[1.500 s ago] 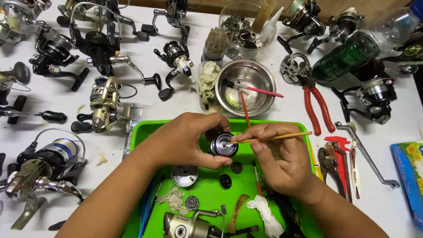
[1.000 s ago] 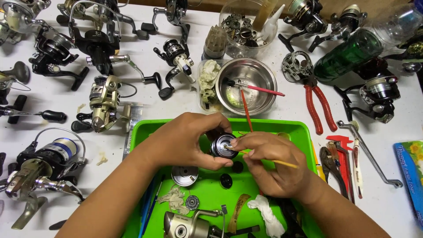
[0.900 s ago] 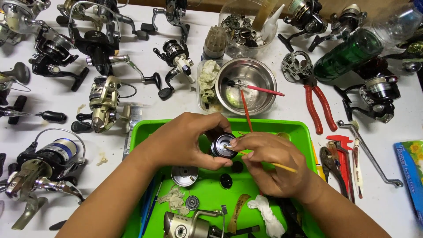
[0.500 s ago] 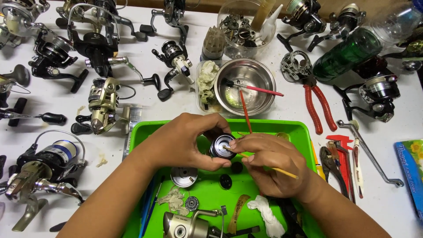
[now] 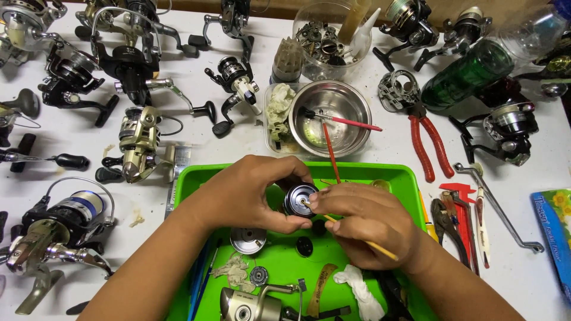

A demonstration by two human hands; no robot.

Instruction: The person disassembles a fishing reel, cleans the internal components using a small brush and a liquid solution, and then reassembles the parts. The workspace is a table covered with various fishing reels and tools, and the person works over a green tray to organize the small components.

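I see my left hand [image 5: 253, 193] closed around a small dark spool [image 5: 299, 199], gripped between thumb and fingers above the green tray [image 5: 190, 181], its open metal face turned toward the right hand [image 5: 366, 229]. That hand is pinched on a thin wooden stick [image 5: 380, 249], whose tip meets the centre of the spool while the free end points out past the wrist. In the tray below the hands lie a round metal cap [image 5: 248, 239], a black washer [image 5: 304, 246], a small gear [image 5: 259, 275], a crumpled grey rag [image 5: 232, 268], a white cloth [image 5: 361, 291] and, at the near edge, a silver reel body [image 5: 250, 304]. Just beyond the tray stands a steel bowl [image 5: 330, 119] holding 1 red-handled brush [image 5: 345, 121]; a second red stick [image 5: 330, 151] leans from the bowl's rim down to the tray. Touching the bowl on its left is a clear tub [image 5: 275, 110] with a pale wad inside. Behind them a clear round jar [image 5: 330, 38] holds a heap of metal parts. Red pliers [image 5: 425, 134] lie right of the bowl, with a green bottle [image 5: 467, 74] on its side past them. Several reels [image 5: 140, 142] are spread over the white table [image 5: 535, 273] to the left.
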